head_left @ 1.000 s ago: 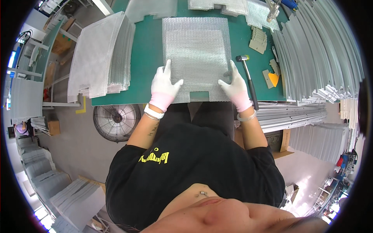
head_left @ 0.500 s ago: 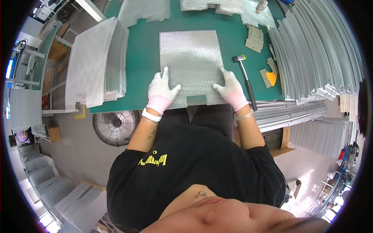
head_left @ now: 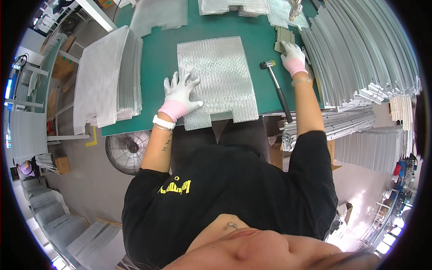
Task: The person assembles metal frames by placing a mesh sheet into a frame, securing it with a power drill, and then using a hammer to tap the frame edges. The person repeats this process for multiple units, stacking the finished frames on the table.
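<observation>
Notched silver mesh sheet lies on the green tabletop, notch toward me, my left hand spread across its left edge; my right hand has fingers over the grey-green plates, whether pinching one I cannot tell

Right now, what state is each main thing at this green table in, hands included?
Silver notched mesh sheet, lying, notched end overhanging the green table.
Grey-green flat plates, piled, partly covered.
Black-handled hammer, lying, handle end overhanging.
Round wire-caged fan, running or stopped unclear.
White-gloved left hand, open, fingers spread at the sheet's edge.
White-gloved right hand, on the plates, grip unclear.
</observation>
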Demonstrator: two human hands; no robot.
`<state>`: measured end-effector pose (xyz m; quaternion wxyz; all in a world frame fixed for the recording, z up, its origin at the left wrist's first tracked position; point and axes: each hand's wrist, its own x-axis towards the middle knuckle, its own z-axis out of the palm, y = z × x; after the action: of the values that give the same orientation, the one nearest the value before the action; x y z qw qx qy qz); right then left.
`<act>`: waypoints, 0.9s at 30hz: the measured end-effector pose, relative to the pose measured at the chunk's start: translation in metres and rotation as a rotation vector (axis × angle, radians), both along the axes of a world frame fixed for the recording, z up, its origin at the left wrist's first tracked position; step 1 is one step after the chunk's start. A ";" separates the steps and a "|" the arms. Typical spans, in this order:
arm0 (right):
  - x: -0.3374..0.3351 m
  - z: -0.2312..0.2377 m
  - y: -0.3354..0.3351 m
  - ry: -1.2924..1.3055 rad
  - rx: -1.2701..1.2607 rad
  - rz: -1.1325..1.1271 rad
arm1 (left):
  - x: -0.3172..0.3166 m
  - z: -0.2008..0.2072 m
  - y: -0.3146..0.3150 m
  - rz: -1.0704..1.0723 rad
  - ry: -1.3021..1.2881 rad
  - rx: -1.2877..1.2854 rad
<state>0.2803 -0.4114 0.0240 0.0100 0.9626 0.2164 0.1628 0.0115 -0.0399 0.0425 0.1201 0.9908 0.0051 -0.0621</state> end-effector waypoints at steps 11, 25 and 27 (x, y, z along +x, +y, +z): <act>-0.001 0.011 -0.020 0.411 0.020 -0.276 | -0.114 0.010 -0.047 -0.293 -0.089 -0.883; -0.358 -0.081 0.102 1.621 2.029 0.103 | -0.129 -0.102 -0.091 0.720 0.011 -1.913; -0.352 -0.086 0.108 1.616 2.041 0.059 | -0.127 -0.096 -0.097 0.740 -0.054 -1.875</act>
<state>-0.0722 -0.3037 -0.0615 -0.8577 0.3559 -0.0385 -0.3690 -0.1150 -0.1364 -0.0531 0.8628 0.4338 0.2585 0.0226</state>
